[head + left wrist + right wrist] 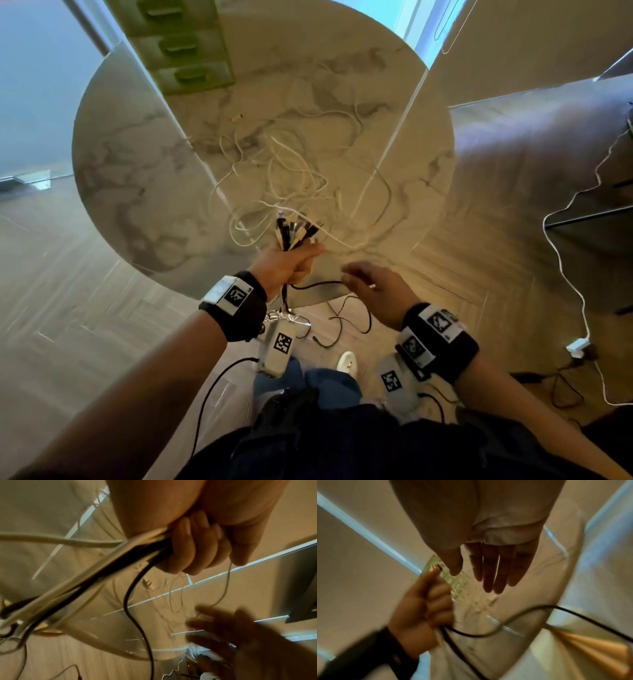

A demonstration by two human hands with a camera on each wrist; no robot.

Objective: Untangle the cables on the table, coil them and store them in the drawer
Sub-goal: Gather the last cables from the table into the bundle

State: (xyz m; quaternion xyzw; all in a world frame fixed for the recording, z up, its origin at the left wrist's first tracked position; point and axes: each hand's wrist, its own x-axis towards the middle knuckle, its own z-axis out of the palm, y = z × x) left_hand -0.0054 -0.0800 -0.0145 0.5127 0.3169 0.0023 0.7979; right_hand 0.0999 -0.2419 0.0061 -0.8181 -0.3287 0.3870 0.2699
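Gripping a bundle of cable ends, the left hand is curling its fingers tightly round them above the near edge of the tabletop. Beside it the right hand is hovering with fingers straight and together, holding nothing. One black cable is drooping sideways from the left fist toward those fingertips, making the right hand the nearer taker. White cables are lying tangled beyond; the green drawer unit is standing at the far edge.
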